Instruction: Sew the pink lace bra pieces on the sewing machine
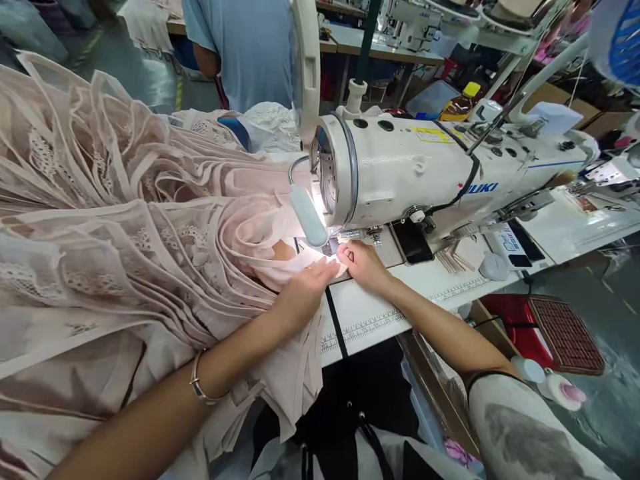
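Note:
Pale pink fabric [280,272] runs under the lit needle area of a white sewing machine [390,167]. My left hand [307,290] is on this fabric, its fingers closed together on the cloth just in front of the presser foot. Close beside it, to the right, my right hand [367,265] pinches the edge of the same fabric between thumb and fingers. The needle itself is hidden behind a small pale lamp [309,217]. A big heap of layered pink pieces with lace [170,247] lies left of my left hand and hangs over the table's front.
A ruler strip [415,308] runs along the table's front edge. Fabric strips [455,260], a round lid [494,267] and a control panel [511,243] are to the right. Behind the machine sits a person in a blue shirt [255,53]. A red stool [520,327] stands lower right.

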`<move>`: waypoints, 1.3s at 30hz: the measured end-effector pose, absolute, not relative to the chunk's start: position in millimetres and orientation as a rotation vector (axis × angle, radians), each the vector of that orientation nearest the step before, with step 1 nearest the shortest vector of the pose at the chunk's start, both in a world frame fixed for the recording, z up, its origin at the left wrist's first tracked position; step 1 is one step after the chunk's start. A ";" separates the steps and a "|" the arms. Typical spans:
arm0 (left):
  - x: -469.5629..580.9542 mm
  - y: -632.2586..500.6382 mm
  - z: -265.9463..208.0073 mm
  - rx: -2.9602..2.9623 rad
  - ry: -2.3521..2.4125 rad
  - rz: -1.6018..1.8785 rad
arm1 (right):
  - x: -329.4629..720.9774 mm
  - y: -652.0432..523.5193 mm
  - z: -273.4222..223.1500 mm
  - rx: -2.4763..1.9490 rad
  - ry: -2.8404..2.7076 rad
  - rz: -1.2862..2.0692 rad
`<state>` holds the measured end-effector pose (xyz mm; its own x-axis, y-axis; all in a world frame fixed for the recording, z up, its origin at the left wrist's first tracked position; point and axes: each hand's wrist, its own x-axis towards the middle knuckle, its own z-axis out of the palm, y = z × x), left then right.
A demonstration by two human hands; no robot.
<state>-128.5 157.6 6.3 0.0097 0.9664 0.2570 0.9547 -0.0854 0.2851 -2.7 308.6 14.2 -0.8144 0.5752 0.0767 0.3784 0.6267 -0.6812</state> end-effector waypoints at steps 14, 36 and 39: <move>-119.1 152.0 13.4 2.665 2.159 0.186 | -2.7 307.2 18.0 -0.750 -2.574 0.912; -112.1 166.8 -2.7 2.535 2.245 0.632 | 12.5 323.2 13.8 -0.206 -2.990 0.272; -111.9 168.7 -8.6 2.509 2.212 0.641 | 12.6 331.5 11.4 -0.278 -3.030 0.346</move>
<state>-111.9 168.7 -8.6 0.1014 0.8913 0.4420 0.9895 -0.1365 0.0482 12.6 331.5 11.4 -0.9805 0.1880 0.0574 0.1702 0.9581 -0.2306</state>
